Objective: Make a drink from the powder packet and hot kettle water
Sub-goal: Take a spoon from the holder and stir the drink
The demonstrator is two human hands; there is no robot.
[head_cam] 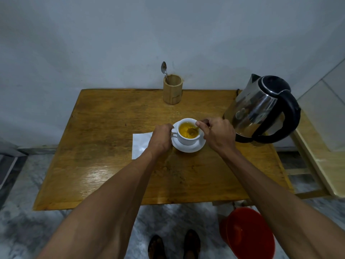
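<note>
A white cup [188,140] full of yellow liquid stands on a white saucer [195,148] in the middle of the wooden table [104,146]. My left hand [161,140] grips the cup's handle on its left side. My right hand [217,134] pinches a spoon [193,130] whose bowl sits in the liquid. A white powder packet [140,144] lies flat on the table, partly under my left wrist. The steel kettle [261,109] with a black handle and lid stands at the table's right.
A bamboo holder [172,89] with a second spoon [164,69] stands at the table's back edge by the wall. A red bucket [248,232] sits on the floor at lower right. A pale wooden frame [317,165] adjoins the table's right side. My feet [174,244] are below.
</note>
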